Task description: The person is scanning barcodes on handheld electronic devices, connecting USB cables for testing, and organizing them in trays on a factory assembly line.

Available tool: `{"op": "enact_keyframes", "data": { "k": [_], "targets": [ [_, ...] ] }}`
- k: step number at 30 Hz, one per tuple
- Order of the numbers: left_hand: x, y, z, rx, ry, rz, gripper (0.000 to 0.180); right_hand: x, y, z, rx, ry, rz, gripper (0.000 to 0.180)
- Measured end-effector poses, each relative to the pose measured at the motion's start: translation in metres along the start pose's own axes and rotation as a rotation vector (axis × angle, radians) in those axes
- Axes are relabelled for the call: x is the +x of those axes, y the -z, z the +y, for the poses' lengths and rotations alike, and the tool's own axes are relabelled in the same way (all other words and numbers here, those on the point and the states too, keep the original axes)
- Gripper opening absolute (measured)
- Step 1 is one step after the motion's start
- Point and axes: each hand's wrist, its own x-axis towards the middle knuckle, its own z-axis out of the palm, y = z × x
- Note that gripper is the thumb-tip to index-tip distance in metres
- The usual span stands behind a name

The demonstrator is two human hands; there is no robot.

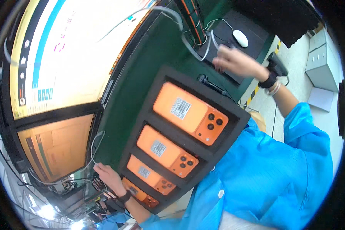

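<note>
Along the left side, a bright screen (61, 50) leans above a smaller, orange-tinted screen (57, 145), both framed in black. Just right of the lower one, the left hand (110, 179) appears to pinch a white cable (97, 142) at its fingertips, beside the tray's lower left end. Next comes the black tray (175, 133), near the person's body beside the green bench (130, 88), with four orange phones (191, 111) in separate slots. They lie backs up, side by side, long axes roughly parallel, running from upper left to lower right — camera ends toward the person, plain ends toward the screens. Beyond the tray's upper edge lies a black handheld device (214, 85). Farther right, the right hand (234, 61) is blurred, fingers bent, near a grey cable (214, 38); whether it grips that cable, I cannot tell. Past it, a white mouse (240, 38) rests on a dark mat (258, 40). The step in hand looks like cable handling around the tray — so the next move calls for keeping slack clear of the phones.
</note>
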Motion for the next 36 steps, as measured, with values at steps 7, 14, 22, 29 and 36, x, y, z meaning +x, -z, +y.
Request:
{"op": "enact_keyframes", "data": {
  "k": [7, 14, 22, 29, 36],
  "targets": [
    [-0.019, 0.010, 0.042, -0.216, -0.143, -0.130, 0.031, -0.015, -0.074, 0.053, 0.202, -0.184, -0.056, 0.035],
    [-0.026, -0.001, 0.130, -0.053, -0.497, -0.162, 0.045, -0.023, -0.059, 0.036, 1.335, -0.370, 0.482, 0.038],
    [-0.037, -0.040, 0.218, -0.242, -0.869, -0.361, 0.065, -0.034, 0.018, -0.043, 1.134, 0.334, -0.096, 0.031],
    [-0.038, -0.051, 0.228, -0.167, -0.784, -0.356, 0.089, -0.033, -0.043, -0.001, 0.846, -0.225, -0.343, 0.035],
    [-0.038, -0.054, 0.229, -0.171, -0.727, -0.394, 0.096, -0.013, -0.150, 0.098, 0.205, 0.092, -0.055, 0.038]
  ]
}}
